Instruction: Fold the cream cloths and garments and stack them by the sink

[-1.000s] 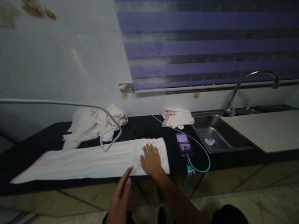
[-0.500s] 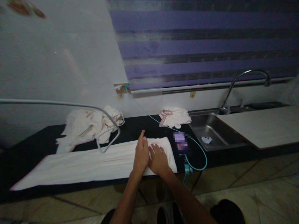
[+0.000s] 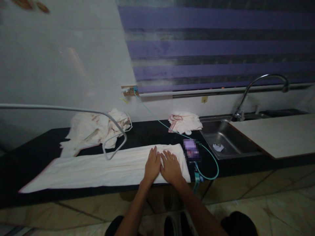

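Head | left hand (image 3: 152, 165), right hand (image 3: 171, 167) flat | cloths: 1 long cloth (image 3: 98, 168), 2 heaps

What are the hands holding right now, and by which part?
Nothing is gripped. The left hand and right hand lie flat, palms down, side by side on the right end of the long folded cloth.

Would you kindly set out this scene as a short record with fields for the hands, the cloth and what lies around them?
left hand: left hand flat, palm down, on the long cloth
right hand: right hand flat beside it, on the same cloth's right end
long cloth: spread lengthwise along the dark counter
behind: crumpled cloth pile; folded cloth near the sink
cable: teal cable runs from the wall socket over the counter edge
grip: neither hand grasps anything
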